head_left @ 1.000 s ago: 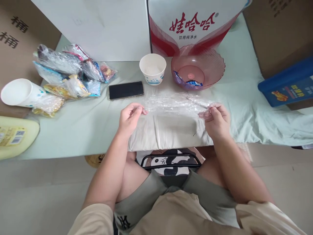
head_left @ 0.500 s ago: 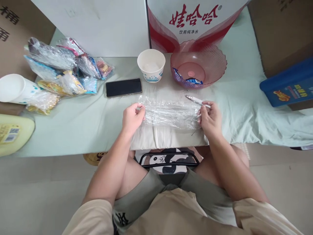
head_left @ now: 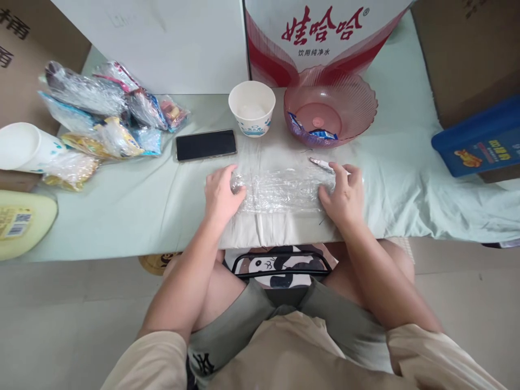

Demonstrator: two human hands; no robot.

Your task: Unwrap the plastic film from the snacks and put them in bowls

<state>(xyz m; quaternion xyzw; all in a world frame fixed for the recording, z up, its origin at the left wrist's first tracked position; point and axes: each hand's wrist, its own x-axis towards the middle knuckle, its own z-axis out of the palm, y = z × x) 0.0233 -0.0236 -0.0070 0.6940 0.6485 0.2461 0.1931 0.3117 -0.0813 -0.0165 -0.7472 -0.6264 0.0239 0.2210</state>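
Observation:
A crinkled sheet of clear plastic wrap point(head_left: 280, 189) lies spread on the cloth in front of me. At its left end is my left hand point(head_left: 223, 192), thumb and fingers apart around the edge. My right hand point(head_left: 343, 192) rests at the right end with its fingers spread and curved. Neither hand pinches the film. Just beyond my right fingers lies a slim white pen-like tool point(head_left: 320, 163), its near end hidden by the hand.
Behind the film stand a black phone point(head_left: 206, 145), a paper cup point(head_left: 252, 111) and a pink bowl point(head_left: 331, 108) holding blue packets. Wrapped snack packages point(head_left: 101, 108) pile up at left, near a tipped paper cup point(head_left: 28, 147). A blue container point(head_left: 479, 138) stands at right.
Both hands have let go of the plastic wrap's ends, and their fingers have spread. The film now lies flatter on the cloth.

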